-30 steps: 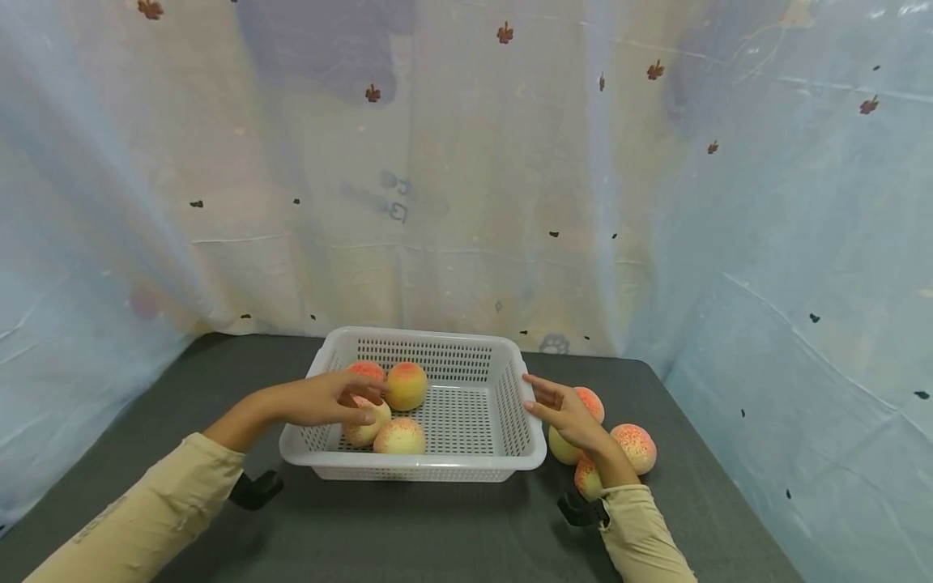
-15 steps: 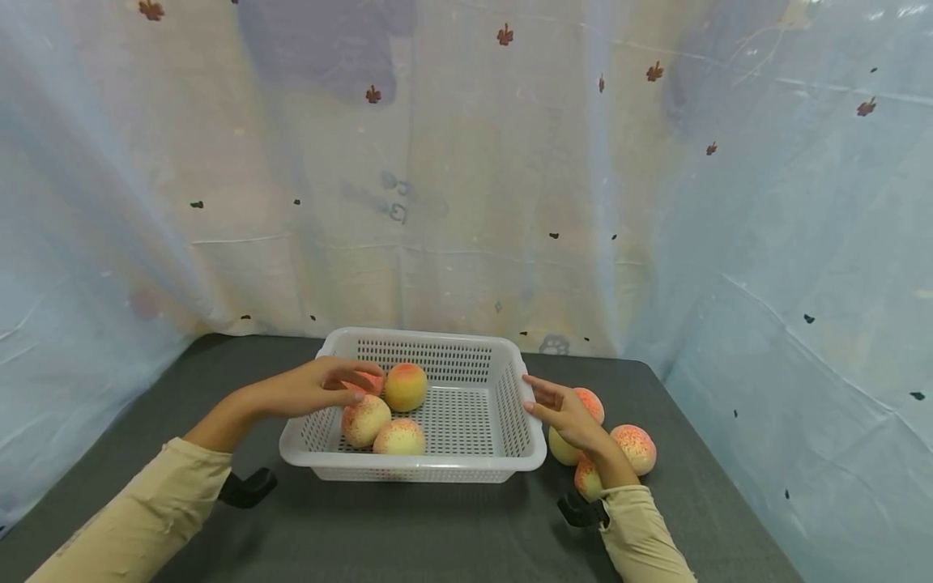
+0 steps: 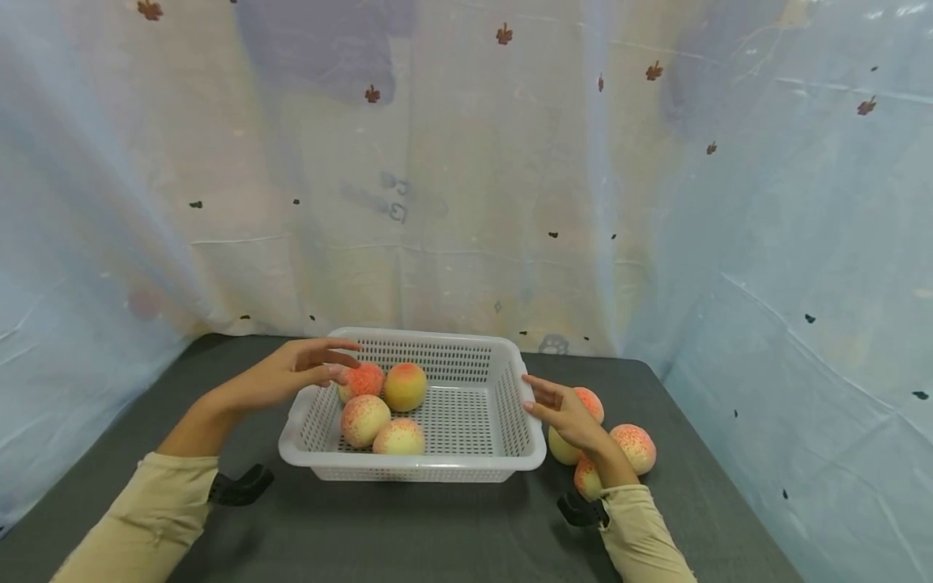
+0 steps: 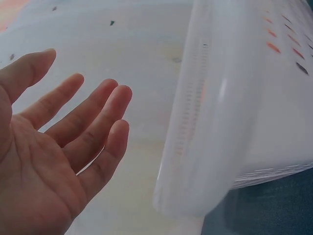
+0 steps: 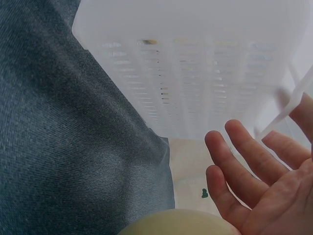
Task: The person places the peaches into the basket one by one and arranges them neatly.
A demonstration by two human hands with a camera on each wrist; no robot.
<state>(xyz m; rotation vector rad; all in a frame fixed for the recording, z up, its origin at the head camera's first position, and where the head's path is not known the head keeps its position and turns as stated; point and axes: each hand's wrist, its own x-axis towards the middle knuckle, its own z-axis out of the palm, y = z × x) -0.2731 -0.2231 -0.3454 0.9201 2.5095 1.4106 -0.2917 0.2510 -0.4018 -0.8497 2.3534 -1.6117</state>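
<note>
The red peach (image 3: pixel 367 378) at the back left is rosy over most of its top, paling to yellow low on its left side. Just beside it, the yellow-orange peach (image 3: pixel 405 392) blushes red across the crown. In front of them sit the speckled peach (image 3: pixel 365 422), cream with red dots gathering on its left, and the pale peach (image 3: pixel 398 438), lightly freckled with orange. All four lie in the left half of the white plastic basket (image 3: pixel 470 462), a shallow, rectangular one with a rounded rim and rows of slots in its walls and floor. It stands on the dark grey tabletop (image 3: pixel 394 538).

Outside, near the basket's right end, more fruit is clustered, including the coral-dotted peach (image 3: pixel 636 447); part of the group is hidden by the right arm, so its number is unclear.

The left grip (image 3: pixel 280 378) hangs over the basket's back left corner, thumb and fingers apart; whether it touches the red peach cannot be told. The right grip (image 3: pixel 571 416) touches the right rim, fingers extended, thumb apart from them.
</note>
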